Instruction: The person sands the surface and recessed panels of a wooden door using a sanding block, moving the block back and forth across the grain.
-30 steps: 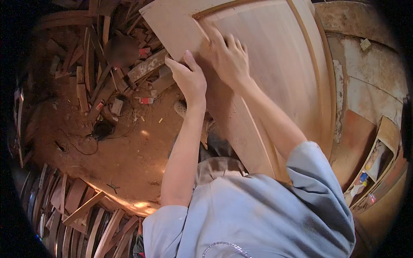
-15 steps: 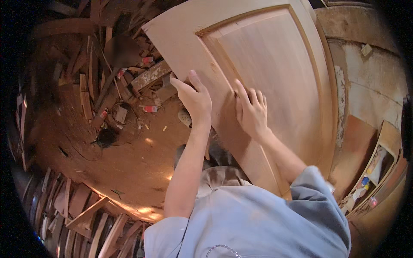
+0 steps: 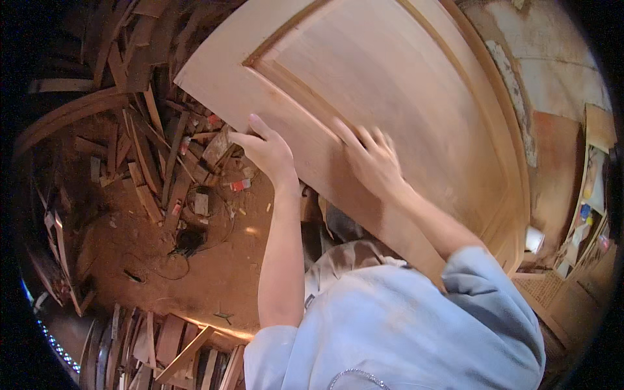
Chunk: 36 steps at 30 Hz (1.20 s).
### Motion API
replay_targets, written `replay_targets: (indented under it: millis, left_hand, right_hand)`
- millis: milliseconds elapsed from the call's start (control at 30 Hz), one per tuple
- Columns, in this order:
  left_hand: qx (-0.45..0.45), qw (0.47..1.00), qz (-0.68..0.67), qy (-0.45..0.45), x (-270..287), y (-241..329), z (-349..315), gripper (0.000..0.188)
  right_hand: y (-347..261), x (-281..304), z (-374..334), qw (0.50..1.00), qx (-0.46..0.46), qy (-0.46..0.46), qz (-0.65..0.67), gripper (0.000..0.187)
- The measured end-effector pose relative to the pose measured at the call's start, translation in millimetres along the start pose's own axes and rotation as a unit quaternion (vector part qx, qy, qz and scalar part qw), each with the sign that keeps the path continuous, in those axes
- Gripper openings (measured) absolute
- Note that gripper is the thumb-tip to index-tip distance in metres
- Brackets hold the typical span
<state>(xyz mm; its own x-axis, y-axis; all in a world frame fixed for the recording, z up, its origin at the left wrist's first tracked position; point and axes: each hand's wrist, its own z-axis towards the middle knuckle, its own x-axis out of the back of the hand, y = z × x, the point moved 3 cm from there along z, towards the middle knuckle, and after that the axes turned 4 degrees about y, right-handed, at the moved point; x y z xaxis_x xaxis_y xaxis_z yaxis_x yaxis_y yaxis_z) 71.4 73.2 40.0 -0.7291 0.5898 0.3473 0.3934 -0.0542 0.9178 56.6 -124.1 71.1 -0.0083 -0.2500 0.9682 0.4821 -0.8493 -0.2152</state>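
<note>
A pale wooden panel door (image 3: 396, 84) with a raised centre panel and a darker moulding leans up in front of me at a slant. My left hand (image 3: 272, 156) is closed round its left edge, the thumb on the front face and the other fingers partly behind the edge. On the door's front, my right hand (image 3: 376, 162) presses its bent fingers against the long moulding (image 3: 312, 104) beside the panel. Those fingers are slightly blurred, and whatever lies under them is hidden.
Scrap wood (image 3: 140, 156) is heaped on the brown dirt floor (image 3: 162, 279) to the left. Upright wood strips (image 3: 156, 351) stand at the lower left. To the right are a white cup-like container (image 3: 534, 239) and a shelf box (image 3: 588, 201) of small items.
My view has shifted, so the door and both hands sit further left in it. The right hand has slid along the moulding with its fingers more spread; the left keeps its hold.
</note>
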Motion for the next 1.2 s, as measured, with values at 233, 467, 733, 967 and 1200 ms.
replay_targets:
  millis: [233,467,733,967,1200]
  left_hand:
    - [-0.001,1.000,0.013,-0.004,2.2,3.5,-7.1,0.054]
    - [-0.074,0.996,0.051,0.013,-7.4,-12.7,0.4,0.045]
    - [-0.024,1.000,0.013,0.011,-1.8,-3.5,-4.8,0.042]
    - [-0.048,0.998,-0.020,0.033,-3.9,-9.2,1.4,0.040]
    - [-0.027,0.998,-0.021,0.047,6.7,-6.5,-1.2,0.037]
  right_hand:
    - [9.4,1.5,-18.9,1.000,0.006,-0.010,-0.015,0.060]
    - [-37.4,-39.8,144.2,0.994,0.014,0.091,0.061,0.048]
    - [25.0,20.9,-58.6,0.999,-0.024,0.025,0.029,0.037]
    - [60.3,50.2,-155.5,0.992,-0.035,-0.119,0.032,0.040]
    - [58.7,39.6,-156.8,0.993,0.002,-0.110,0.035,0.040]
